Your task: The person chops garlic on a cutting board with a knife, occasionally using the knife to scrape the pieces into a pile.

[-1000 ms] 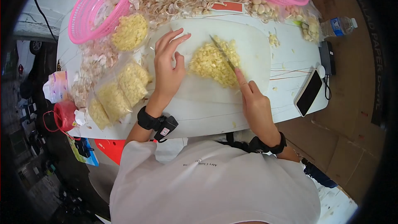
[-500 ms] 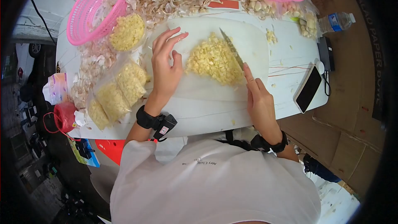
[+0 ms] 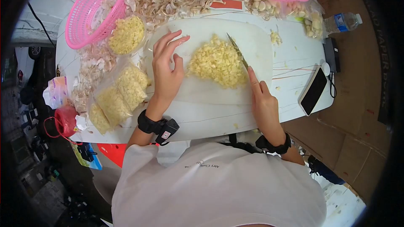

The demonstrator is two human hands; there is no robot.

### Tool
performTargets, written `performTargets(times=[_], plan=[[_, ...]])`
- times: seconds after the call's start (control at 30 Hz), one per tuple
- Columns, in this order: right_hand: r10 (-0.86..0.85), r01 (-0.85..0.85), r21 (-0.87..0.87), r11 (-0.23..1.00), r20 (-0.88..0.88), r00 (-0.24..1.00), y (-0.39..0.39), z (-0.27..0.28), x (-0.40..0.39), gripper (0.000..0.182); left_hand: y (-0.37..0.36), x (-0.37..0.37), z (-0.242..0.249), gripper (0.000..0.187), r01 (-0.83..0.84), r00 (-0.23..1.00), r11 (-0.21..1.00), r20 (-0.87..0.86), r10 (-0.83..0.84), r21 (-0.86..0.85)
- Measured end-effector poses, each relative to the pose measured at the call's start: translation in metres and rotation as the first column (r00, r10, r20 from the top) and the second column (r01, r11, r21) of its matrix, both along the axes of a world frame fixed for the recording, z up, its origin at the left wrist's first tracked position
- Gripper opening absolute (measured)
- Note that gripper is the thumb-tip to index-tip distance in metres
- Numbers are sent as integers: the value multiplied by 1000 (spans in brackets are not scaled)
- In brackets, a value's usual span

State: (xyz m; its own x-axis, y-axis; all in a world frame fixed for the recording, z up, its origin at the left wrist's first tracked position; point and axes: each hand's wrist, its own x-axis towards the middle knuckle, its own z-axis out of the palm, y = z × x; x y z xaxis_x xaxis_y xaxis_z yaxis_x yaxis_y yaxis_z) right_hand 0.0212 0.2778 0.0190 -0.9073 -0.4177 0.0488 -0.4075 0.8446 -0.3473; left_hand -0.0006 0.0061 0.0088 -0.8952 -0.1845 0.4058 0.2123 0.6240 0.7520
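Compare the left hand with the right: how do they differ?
The left hand is open and holds nothing visible; the right hand grips the knife. The left hand is left of the chopped pile; the right hand is to its right, nearer the body. Both wear black wristbands.

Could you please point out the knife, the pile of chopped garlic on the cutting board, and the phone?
Knife (image 3: 238, 52), head view, on the blade.
Pile of chopped garlic (image 3: 216, 64), head view, at its middle.
Phone (image 3: 314, 91), head view, on its dark screen.

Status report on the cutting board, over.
Right hand holding knife; left hand open and empty. Chopped garlic heaped on cutting board. Nothing visibly in the way.
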Motion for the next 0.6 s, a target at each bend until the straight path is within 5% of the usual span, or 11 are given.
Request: performTargets(times=[0.13, 0.3, 0.6], plan=[[1, -2, 89, 996, 11, 1000, 2, 2, -2, 72, 2, 1, 1, 49, 4, 1000, 1000, 15, -4, 27], [-16, 9, -257, 966, -22, 1000, 4, 11, -8, 73, 1, 1, 0, 49, 12, 1000, 1000, 16, -12, 21], [30, -35, -88, 996, -55, 998, -11, -5, -6, 75, 0, 0, -4, 51, 12, 1000, 1000, -22, -12, 12]])
